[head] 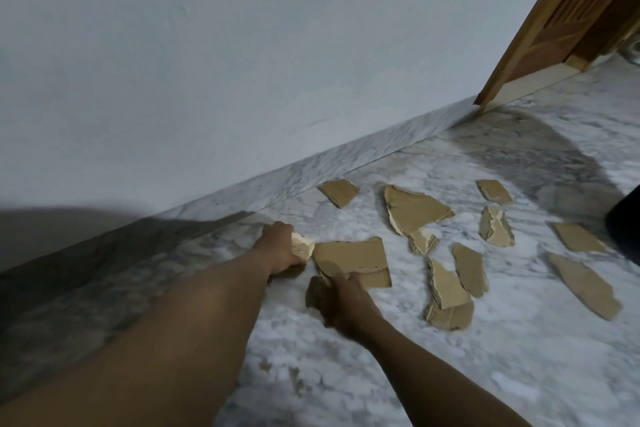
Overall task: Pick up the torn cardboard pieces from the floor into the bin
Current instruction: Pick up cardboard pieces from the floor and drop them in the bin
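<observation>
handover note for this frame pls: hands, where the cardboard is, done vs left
Left hand: shut on a small pale torn scrap by the wall.
Right hand: grip on the near edge of the large flat cardboard piece, still on the marble floor.
About ten more torn pieces lie scattered to the right, e.g. the biggest one.
Dark object at right edge, possibly the bin; unclear.
Done: nothing visibly binned. Left: all pieces.
</observation>
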`<state>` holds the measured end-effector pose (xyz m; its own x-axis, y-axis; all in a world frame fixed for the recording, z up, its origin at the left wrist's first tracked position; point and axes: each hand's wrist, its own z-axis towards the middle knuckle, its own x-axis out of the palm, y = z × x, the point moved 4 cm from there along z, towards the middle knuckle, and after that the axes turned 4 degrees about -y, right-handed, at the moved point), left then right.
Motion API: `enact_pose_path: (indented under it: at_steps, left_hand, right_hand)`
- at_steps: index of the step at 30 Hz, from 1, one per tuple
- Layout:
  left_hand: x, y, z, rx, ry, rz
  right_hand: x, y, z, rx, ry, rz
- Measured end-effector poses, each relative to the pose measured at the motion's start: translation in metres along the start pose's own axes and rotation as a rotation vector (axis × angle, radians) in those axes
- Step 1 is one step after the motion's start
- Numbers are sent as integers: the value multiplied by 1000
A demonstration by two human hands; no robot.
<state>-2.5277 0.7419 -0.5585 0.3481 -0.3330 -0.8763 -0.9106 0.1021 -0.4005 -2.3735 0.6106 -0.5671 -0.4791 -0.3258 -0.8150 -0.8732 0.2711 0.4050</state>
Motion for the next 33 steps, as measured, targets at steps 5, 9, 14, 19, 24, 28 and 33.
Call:
enact_pose_path:
  at_steps: [5, 9, 14, 19, 24, 28, 33]
  left_hand:
    - [6, -9, 2, -69, 32, -67]
    - [-7, -8, 4, -195, -127, -196]
    - [-9, -33, 4, -220, -203, -456]
    - [25, -84, 6, 3, 31, -66]
    - [43, -109, 3, 153, 110, 46]
    - [45, -123, 6, 182, 156, 89]
    - [44, -136, 7, 149, 208, 26]
  right_hand:
    - [0, -3, -7, 6, -4, -115]
    - [-4, -6, -5, 16, 5, -223]
    - [2, -4, -7, 41, 34, -101]
    - [4, -9, -17, 129, 56, 51]
    - [5, -35, -33, 159, 71, 100]
    - [-2, -56, -40, 233, 47, 165]
    - [-10, -54, -46, 185, 21, 52]
